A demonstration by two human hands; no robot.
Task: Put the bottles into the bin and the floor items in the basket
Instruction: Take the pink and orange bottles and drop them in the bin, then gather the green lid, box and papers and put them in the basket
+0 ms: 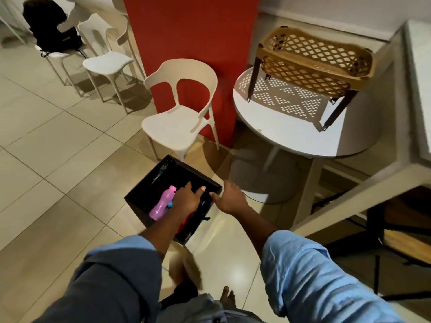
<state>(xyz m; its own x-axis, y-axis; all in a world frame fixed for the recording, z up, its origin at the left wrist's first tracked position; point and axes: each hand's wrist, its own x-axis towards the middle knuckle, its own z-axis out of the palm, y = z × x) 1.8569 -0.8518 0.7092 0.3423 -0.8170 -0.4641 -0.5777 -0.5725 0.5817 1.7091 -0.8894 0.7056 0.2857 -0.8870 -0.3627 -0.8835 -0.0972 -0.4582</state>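
- Bottle (162, 203), pink, lies slanted inside the bin (193, 172), just left of our left hand (186, 198) and below its fingers.
- A small blue thing shows between the bottle and our left wrist, and something red lies under that wrist; we cannot tell what either is.
- Our left hand hovers over the bin's mouth, fingers straight and spread, thumb out to the right; we see nothing held in it.
- Our right hand (229, 198) is at the bin's right corner, thumb tip touching the rim. Its fingers are hidden behind the back of the hand, so we cannot tell whether it grips the rim.
- The bin is black, lined with a dark bag, and stands on the tiled floor under both hands.
- Beyond our right hand, up and to the right, the basket (312, 57) stands on its legs on a round white table (291, 127).
- Beyond our left hand stands a white chair (177, 127), its back to a red pillar (193, 43).
- Far off to the left of our left hand, a black bag (49, 26) rests on another chair.
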